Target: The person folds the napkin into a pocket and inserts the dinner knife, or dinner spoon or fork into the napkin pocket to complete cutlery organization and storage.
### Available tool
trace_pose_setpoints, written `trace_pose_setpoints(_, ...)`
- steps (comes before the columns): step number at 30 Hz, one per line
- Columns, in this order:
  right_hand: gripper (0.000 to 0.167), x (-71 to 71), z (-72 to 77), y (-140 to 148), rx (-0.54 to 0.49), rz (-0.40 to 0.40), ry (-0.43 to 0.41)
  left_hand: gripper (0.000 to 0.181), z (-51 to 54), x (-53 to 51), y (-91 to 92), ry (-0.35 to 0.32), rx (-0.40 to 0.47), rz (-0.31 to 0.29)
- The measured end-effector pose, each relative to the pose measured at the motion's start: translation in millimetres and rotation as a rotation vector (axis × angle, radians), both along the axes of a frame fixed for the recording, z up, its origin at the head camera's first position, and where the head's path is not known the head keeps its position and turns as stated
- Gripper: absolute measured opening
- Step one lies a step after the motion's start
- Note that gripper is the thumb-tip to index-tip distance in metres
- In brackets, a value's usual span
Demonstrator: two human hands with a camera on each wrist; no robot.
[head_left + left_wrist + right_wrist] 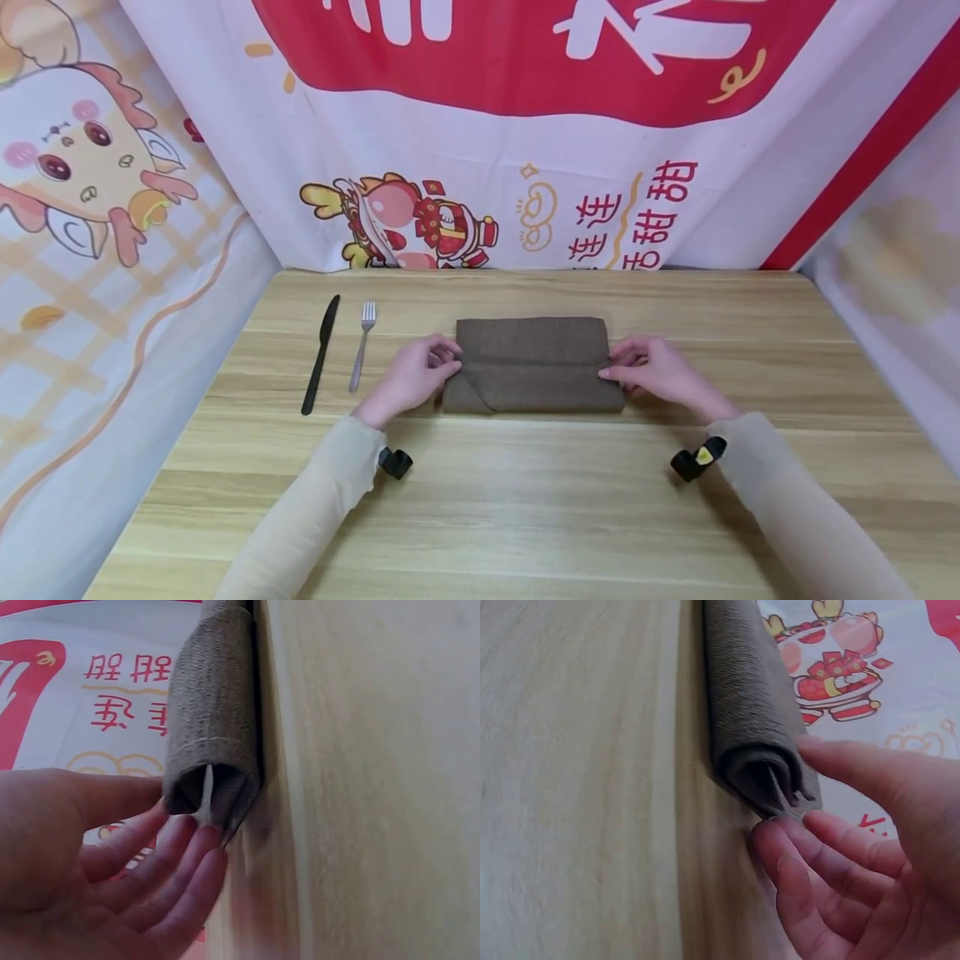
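A dark brown cloth [536, 383] lies folded into a flat, wide bundle on the table. My left hand [422, 371] pinches its left end, the thumb on the upper layer and the fingers beneath. At the right end, my right hand [652, 368] grips the cloth in much the same way. The left wrist view shows the cloth [214, 697] as a loose roll with a hollow end and a pale inner edge. Rolled layers of the cloth [750, 697] also show in the right wrist view, with curled fingers [832, 859] at the end.
Left of the cloth, a black knife [321, 354] and a silver fork [362, 346] lie on the wooden table [525, 508]. A printed red and white fabric [480, 150] hangs behind the table's far edge, and more printed fabric [97, 250] hangs at the left side.
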State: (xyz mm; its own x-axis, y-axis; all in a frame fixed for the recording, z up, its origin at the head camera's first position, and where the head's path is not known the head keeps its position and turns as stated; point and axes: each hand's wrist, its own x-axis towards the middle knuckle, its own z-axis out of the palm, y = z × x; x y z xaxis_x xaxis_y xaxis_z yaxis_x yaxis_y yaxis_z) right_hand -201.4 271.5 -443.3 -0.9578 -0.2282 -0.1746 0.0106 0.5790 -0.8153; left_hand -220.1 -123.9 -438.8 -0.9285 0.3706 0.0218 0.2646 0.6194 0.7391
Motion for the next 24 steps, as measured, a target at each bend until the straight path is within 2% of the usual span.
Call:
trace_pose_setpoints(2, 0.053, 2.1, 2.9, 4.8, -0.014, 0.003, 0.044, 0.022, 2.0, 4.5, -3.1, 0.030, 0.032, -0.006)
trace_pose_setpoints(4, 0.052, 4.7, 5.7, 9.2, -0.019, 0.015, 0.089, 0.028, 4.3, 8.7, -5.9, 0.052, 0.045, -0.042)
trace_pose_setpoints(7, 0.048, 9.0, 7.5, 13.8, -0.023, 0.072, 0.133, 0.036, 7.3, 14.0, -9.2, 0.065, 0.014, -0.118)
trace_pose_setpoints(10, 0.044, 13.0, 5.4, 14.9, -0.001, 0.145, 0.130, 0.040, 8.2, 16.7, -11.0, 0.054, -0.043, -0.179)
trace_pose_setpoints(15, 0.044, 16.9, -1.4, 14.1, 0.032, 0.179, 0.144, 0.041, 5.5, 16.2, -11.5, 0.022, -0.086, -0.208)
trace_pose_setpoints(19, 0.045, 17.6, -5.0, 13.2, 0.060, 0.174, 0.181, 0.042, 2.0, 14.4, -11.0, 0.045, -0.099, -0.231)
trace_pose_setpoints(24, 0.048, 16.9, -8.1, 12.7, 0.084, 0.184, 0.214, 0.042, -2.0, 12.8, -9.7, 0.075, -0.116, -0.231)
